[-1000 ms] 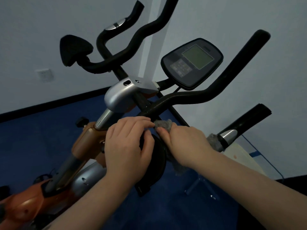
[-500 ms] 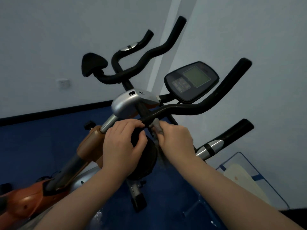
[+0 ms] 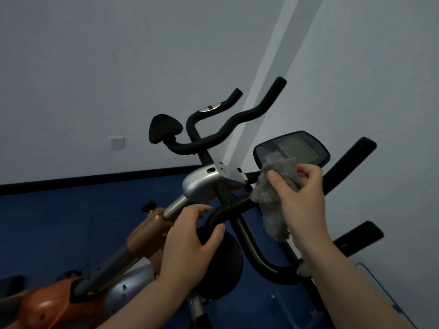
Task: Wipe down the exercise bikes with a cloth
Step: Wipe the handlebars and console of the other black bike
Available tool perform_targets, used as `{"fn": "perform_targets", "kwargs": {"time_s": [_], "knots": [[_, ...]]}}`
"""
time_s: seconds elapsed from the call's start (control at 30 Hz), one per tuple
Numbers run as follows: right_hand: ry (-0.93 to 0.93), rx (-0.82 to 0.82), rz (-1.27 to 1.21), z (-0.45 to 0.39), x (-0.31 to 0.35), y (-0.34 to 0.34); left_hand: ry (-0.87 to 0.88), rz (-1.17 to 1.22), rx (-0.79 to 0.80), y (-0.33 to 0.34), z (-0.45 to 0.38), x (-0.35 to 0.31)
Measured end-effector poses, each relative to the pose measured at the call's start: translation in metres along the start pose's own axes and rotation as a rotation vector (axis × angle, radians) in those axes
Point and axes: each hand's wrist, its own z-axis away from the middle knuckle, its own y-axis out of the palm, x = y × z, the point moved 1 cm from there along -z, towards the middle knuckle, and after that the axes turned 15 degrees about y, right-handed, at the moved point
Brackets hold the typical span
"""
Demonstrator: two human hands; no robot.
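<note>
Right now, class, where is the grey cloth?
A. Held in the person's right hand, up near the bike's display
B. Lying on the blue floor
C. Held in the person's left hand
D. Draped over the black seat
A: the right hand grips the grey cloth just below the display, while the left hand holds no cloth and sits by the handlebar.

- White wall socket [image 3: 116, 143] on the pale grey wall [image 3: 95, 67], above a black skirting strip [image 3: 83, 182].
- Blue floor [image 3: 59, 224] below the skirting.
- Lighter vertical band, possibly a corner trim [image 3: 273, 51], running up the wall.
- Pale outlined shape [image 3: 389, 295] lower right, unclear.
</note>
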Motion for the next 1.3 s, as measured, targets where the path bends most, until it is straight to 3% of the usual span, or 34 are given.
{"fn": "perform_targets", "kwargs": {"time_s": [0.2,0.3,0.37,0.5,0.6,0.73,0.8,0.97,1.07,1.17,1.23,1.3], "knots": [[-0.27,0.058,0.508,-0.029,-0.009,0.072,-0.015,0.135,-0.049,-0.011,-0.036,0.007],[-0.392,0.224,0.806,-0.041,-0.02,0.082,-0.069,0.134,0.001,-0.006,-0.038,0.008],[-0.418,0.341,0.899,-0.049,-0.022,0.079,-0.082,0.109,0.036,0.0,-0.03,0.005],[-0.433,0.396,1.004,-0.057,-0.014,0.083,-0.091,0.065,0.006,0.008,-0.023,0.003],[-0.405,0.505,1.049,-0.06,-0.005,0.081,-0.085,0.03,-0.001,0.008,-0.023,0.002],[-0.13,0.732,1.019,-0.073,0.004,0.069,-0.13,0.016,-0.029,0.008,-0.021,0.001],[-0.119,0.682,1.01,-0.078,0.001,0.072,-0.133,0.0,-0.046,0.008,-0.021,0.001],[-0.333,0.346,0.903,-0.067,-0.012,0.084,-0.138,-0.032,-0.091,0.008,-0.019,-0.001],[-0.398,0.442,0.996,-0.064,-0.011,0.07,-0.145,-0.04,-0.098,0.009,-0.019,-0.002],[-0.254,0.646,0.999,-0.066,-0.006,0.047,-0.151,-0.041,-0.112,0.008,-0.019,-0.003],[-0.191,0.646,0.96,-0.07,-0.006,0.05,-0.157,-0.035,-0.126,0.009,-0.019,-0.003],[-0.203,0.544,0.922,-0.071,-0.006,0.067,-0.152,-0.036,-0.135,0.008,-0.019,-0.003]]}}
